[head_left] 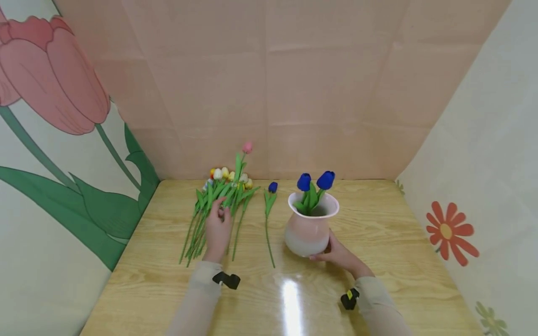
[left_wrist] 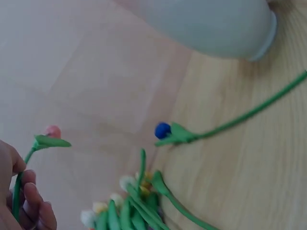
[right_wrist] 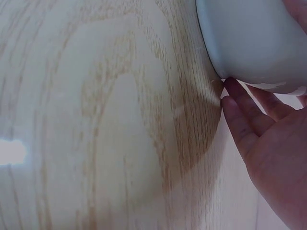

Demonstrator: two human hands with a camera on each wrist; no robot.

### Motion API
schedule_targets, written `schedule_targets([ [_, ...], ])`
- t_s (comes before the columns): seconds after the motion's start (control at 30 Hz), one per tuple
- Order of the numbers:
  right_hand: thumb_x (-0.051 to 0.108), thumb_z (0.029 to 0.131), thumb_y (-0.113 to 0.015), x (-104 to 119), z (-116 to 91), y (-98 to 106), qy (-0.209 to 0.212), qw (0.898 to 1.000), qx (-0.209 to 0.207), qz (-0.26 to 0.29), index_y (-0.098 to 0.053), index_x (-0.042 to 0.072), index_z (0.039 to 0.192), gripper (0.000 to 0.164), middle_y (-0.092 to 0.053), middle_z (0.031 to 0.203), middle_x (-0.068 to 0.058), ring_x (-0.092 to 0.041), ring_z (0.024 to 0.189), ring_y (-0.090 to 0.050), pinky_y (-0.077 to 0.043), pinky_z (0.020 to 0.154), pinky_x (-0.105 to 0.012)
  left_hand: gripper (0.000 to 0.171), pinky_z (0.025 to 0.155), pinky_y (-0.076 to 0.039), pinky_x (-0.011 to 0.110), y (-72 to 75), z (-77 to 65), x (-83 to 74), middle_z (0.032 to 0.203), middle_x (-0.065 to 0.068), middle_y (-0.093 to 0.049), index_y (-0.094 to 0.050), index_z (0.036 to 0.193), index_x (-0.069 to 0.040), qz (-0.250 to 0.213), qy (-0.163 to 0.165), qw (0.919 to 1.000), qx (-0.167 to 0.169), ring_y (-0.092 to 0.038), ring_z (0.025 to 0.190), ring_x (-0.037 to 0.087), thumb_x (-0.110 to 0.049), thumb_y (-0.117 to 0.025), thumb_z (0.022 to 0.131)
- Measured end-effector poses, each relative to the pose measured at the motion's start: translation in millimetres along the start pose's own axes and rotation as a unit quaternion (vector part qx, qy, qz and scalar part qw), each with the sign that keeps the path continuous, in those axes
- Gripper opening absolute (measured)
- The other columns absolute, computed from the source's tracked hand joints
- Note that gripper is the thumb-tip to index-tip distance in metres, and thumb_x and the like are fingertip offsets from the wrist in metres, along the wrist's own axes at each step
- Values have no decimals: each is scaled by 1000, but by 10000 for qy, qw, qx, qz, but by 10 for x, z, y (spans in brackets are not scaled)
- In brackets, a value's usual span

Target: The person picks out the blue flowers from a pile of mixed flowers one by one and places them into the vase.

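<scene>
A pink tulip [head_left: 247, 148] stands up from my left hand [head_left: 218, 228], which pinches its green stem between thumb and fingers, as the left wrist view shows. Under that hand lies a bunch of artificial tulips [head_left: 201, 224] in white, yellow and orange. My right hand [head_left: 342, 256] holds the pink-and-white vase [head_left: 307, 233] low on its right side, thumb near the base in front; in the right wrist view its fingers [right_wrist: 244, 110] touch the lower wall. Two blue tulips [head_left: 325, 180] stand inside the vase. Between bunch and vase a single blue tulip [head_left: 272, 187] lies on the table.
The wooden table [head_left: 260, 298] reaches back to a pink cloth backdrop [head_left: 336, 93]. Side panels bear a printed pink tulip [head_left: 54, 70] on the left and a red flower [head_left: 451, 231] on the right. Black wrist cameras [head_left: 227, 280] sit on both sleeves.
</scene>
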State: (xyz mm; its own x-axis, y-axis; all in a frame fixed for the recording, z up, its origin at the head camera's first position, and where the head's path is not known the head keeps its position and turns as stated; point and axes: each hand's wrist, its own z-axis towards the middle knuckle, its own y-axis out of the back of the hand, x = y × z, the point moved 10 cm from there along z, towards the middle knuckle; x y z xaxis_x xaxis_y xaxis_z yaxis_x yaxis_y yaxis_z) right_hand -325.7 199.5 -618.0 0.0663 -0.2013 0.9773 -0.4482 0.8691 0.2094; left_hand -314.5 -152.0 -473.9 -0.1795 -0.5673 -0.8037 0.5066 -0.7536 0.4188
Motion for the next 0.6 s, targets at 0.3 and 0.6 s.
schedule_targets([
  [0.3, 19, 71, -81, -9, -5, 3, -32, 10000, 53, -58, -12, 37, 143, 102, -29, 143, -2, -30, 131, -29, -19, 105, -55, 29, 33, -26, 24, -102, -148, 517, 52, 1, -43, -59, 119, -22, 1031, 856, 9888, 653, -33, 36, 12, -14, -50, 93],
  [0.6, 21, 69, -82, -55, 13, 15, -114, 9999, 9, -57, -12, 38, 143, 103, -29, 143, 1, -28, 132, -29, -19, 106, -54, 38, 37, -32, 28, -214, -211, 719, 55, 4, -50, -54, 127, -14, 2080, 927, 9648, 1317, -40, 41, 15, -11, -55, 89],
])
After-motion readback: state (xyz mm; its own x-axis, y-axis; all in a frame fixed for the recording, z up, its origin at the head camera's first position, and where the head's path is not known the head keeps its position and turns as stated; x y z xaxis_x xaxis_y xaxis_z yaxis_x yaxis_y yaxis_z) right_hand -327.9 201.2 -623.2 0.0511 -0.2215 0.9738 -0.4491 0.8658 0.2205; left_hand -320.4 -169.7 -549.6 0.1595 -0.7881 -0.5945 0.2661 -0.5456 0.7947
